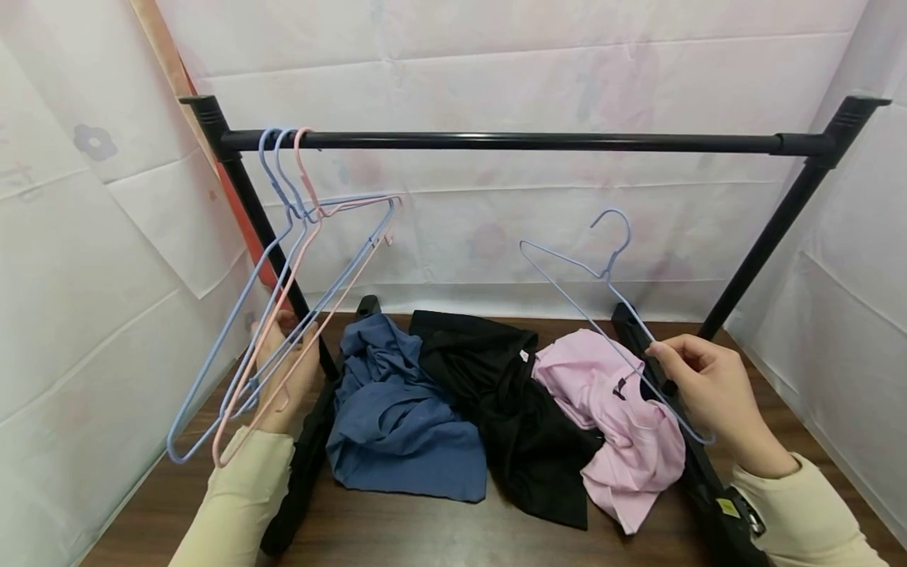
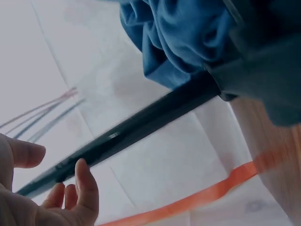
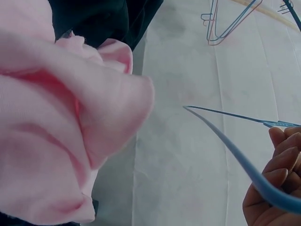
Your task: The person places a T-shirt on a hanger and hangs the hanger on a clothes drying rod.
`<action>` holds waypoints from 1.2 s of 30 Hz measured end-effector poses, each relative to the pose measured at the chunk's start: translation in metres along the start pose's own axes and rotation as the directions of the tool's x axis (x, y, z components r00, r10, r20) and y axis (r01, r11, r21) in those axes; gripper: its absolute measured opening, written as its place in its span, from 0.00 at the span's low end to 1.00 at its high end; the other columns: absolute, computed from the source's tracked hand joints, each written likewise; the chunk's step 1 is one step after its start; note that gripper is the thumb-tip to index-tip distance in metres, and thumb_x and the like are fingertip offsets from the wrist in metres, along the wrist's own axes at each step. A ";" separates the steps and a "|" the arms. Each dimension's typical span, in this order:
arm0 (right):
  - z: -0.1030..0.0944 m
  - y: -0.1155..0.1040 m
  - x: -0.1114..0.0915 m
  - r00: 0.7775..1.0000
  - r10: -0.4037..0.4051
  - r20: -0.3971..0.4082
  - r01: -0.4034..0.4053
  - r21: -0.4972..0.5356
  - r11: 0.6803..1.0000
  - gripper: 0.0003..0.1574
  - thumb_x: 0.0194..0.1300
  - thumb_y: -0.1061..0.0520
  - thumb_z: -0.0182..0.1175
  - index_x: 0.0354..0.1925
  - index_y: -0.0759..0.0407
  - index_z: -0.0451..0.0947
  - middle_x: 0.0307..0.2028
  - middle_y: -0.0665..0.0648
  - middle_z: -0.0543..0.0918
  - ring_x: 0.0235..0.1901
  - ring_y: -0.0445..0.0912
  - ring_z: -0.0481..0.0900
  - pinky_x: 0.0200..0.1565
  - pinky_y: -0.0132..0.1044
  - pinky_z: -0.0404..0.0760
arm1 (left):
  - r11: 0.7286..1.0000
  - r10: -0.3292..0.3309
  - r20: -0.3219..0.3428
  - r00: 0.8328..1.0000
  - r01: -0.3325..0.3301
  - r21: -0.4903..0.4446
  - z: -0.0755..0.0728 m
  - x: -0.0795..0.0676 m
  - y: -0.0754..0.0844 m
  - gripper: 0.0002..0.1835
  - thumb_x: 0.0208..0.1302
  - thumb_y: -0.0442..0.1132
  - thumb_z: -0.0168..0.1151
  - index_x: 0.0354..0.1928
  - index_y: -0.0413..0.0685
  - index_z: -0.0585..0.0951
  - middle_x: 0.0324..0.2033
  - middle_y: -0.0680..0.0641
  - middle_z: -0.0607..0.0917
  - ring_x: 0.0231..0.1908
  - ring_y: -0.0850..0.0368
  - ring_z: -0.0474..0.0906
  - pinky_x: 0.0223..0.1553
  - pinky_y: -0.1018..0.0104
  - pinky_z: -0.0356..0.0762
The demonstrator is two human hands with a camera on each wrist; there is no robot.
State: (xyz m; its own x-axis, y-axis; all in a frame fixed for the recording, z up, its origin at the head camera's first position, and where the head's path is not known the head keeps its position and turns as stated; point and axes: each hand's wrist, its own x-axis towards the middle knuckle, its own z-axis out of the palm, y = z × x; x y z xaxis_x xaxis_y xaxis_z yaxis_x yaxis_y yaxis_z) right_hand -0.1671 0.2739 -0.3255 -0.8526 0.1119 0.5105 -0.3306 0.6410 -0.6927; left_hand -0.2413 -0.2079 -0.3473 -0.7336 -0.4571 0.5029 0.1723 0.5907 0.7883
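Note:
My right hand (image 1: pixel 716 394) pinches a blue wire hanger (image 1: pixel 577 309) by its right arm, with the hook pointing up. The hanger is in front of the pink garment (image 1: pixel 616 409). In the right wrist view the fingers (image 3: pixel 282 162) curl at the blue hanger's wire. My left hand (image 1: pixel 286 378) is behind the hangers at the left, beside the rack's left post (image 1: pixel 251 209). The left wrist view shows its thumb apart from its loosely bent fingers (image 2: pixel 87 186), nothing held between them; whether they touch the post is unclear.
Two blue hangers (image 1: pixel 234 315) and a pink hanger (image 1: pixel 244 378) hang at the left end of the black rail (image 1: pixel 531 142). A blue garment (image 1: pixel 404 433) and a black garment (image 1: pixel 524 433) lie beside the pink one on the brown tabletop (image 1: pixel 397 531), between the rack's feet.

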 end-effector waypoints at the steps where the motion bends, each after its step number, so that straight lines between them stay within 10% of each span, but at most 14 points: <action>1: 0.000 0.000 -0.001 1.000 0.005 0.006 -0.005 0.009 1.000 0.10 0.68 0.55 0.62 0.34 0.61 0.83 0.15 0.40 0.69 0.10 0.33 0.60 0.11 0.34 0.59 | 1.000 0.018 0.004 1.000 -0.018 0.011 0.001 0.000 0.000 0.19 0.69 0.43 0.56 0.53 0.34 0.72 0.42 0.36 0.75 0.40 0.44 0.72 0.40 0.62 0.65; 7: -0.003 0.001 -0.003 1.000 0.010 0.016 -0.011 0.026 1.000 0.10 0.68 0.56 0.62 0.34 0.62 0.82 0.17 0.41 0.71 0.10 0.33 0.63 0.11 0.33 0.62 | 0.989 0.143 0.131 0.981 -0.146 0.011 0.013 -0.008 0.002 0.11 0.68 0.37 0.59 0.43 0.34 0.76 0.35 0.38 0.78 0.36 0.48 0.72 0.37 0.67 0.66; 12: -0.005 0.002 -0.004 1.000 0.011 0.002 -0.011 0.027 1.000 0.09 0.67 0.57 0.63 0.33 0.61 0.82 0.17 0.39 0.72 0.12 0.34 0.64 0.13 0.33 0.63 | 0.990 0.137 0.336 0.932 -0.117 -0.079 0.027 -0.018 0.017 0.14 0.71 0.40 0.57 0.52 0.38 0.75 0.44 0.41 0.79 0.40 0.50 0.77 0.39 0.69 0.71; 24: -0.018 0.006 -0.007 0.999 -0.006 -0.042 0.004 -0.034 0.999 0.08 0.68 0.57 0.63 0.35 0.60 0.84 0.16 0.37 0.73 0.16 0.36 0.64 0.18 0.33 0.61 | 0.948 0.318 0.626 0.712 -0.220 -0.232 0.073 -0.045 0.069 0.22 0.74 0.45 0.54 0.65 0.46 0.71 0.60 0.44 0.77 0.57 0.48 0.77 0.55 0.55 0.78; 36: -0.023 0.011 -0.009 0.999 0.001 -0.048 -0.001 -0.004 1.000 0.09 0.67 0.59 0.62 0.34 0.64 0.84 0.15 0.40 0.70 0.14 0.36 0.62 0.16 0.34 0.59 | 0.894 0.440 0.724 0.531 -0.338 -0.295 0.132 -0.070 0.106 0.26 0.73 0.46 0.55 0.69 0.47 0.69 0.65 0.44 0.75 0.62 0.46 0.74 0.60 0.54 0.75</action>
State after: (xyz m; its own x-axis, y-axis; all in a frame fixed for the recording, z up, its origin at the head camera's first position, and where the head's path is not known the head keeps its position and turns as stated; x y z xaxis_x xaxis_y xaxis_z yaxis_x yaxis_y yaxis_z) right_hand -0.1536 0.2971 -0.3258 -0.8326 0.1488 0.5335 -0.3278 0.6441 -0.6912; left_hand -0.2583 -0.0255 -0.3458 -0.7898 0.4985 0.3574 0.5960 0.4862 0.6390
